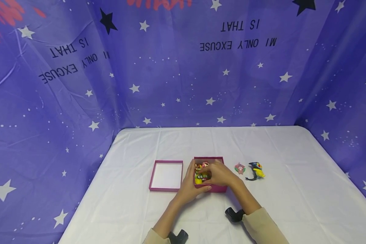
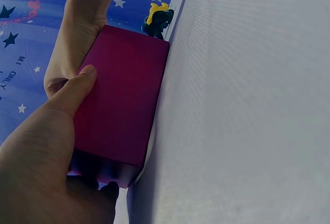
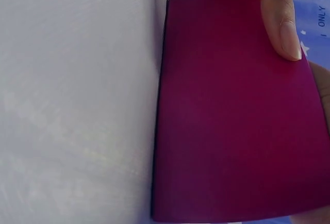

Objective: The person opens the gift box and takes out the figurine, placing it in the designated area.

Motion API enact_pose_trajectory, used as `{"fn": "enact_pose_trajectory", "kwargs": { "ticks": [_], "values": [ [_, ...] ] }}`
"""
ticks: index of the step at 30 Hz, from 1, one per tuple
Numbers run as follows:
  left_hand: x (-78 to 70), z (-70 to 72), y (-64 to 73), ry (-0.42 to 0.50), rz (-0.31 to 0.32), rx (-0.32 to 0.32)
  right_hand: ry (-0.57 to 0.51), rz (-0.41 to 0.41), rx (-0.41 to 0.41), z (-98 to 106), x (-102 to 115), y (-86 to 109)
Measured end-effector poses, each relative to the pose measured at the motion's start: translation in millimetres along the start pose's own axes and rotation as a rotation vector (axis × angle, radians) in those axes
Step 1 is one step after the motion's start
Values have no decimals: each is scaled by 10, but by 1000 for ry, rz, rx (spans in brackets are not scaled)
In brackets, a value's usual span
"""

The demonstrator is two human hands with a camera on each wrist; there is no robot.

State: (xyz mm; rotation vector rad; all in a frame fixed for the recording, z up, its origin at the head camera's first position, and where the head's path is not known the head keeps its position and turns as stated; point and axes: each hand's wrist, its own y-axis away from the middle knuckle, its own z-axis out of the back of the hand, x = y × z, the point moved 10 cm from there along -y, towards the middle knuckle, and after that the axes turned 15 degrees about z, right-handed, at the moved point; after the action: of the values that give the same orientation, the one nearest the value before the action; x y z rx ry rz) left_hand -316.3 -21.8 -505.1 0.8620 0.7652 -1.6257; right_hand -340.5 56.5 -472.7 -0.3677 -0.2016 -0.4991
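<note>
So the box (image 1: 210,188) sits mid-table with its lid (image 1: 166,175) lying open-side up just to its left, and small toys (image 1: 201,172) already fill the inside. Judging by that, the packing looks well along: 2 toys remain outside on the right, a pink one (image 1: 239,168) near the box and a dark-blue-and-yellow bird (image 1: 255,170) just beyond it, and the lid is not yet on.

The left hand (image 1: 191,187) grips the box's near-left corner, thumb pressed on the front wall. The right hand (image 1: 221,174) curls over the box's right side, fingers among the toys, thumb on the front wall; whether it pinches a toy I cannot tell.

The box is square, rigid and matte magenta with crisp edges; the lid's inside is white. The toys look glossy, moulded plastic. The tablecloth (image 1: 292,189) is white, finely woven and creased.
</note>
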Motion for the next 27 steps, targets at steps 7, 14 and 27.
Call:
{"fn": "enact_pose_trajectory", "kwargs": {
  "ticks": [7, 14, 27],
  "values": [
    [-4, 5, 3, 6, -11, 1, 3, 1, 0, 8, 11, -11],
    [4, 5, 0, 6, -7, 4, 21, 14, 19, 3, 20, -13],
    [3, 3, 5, -1, -1, 5, 15, 12, 63, -12, 31, -24]
  ]
}}
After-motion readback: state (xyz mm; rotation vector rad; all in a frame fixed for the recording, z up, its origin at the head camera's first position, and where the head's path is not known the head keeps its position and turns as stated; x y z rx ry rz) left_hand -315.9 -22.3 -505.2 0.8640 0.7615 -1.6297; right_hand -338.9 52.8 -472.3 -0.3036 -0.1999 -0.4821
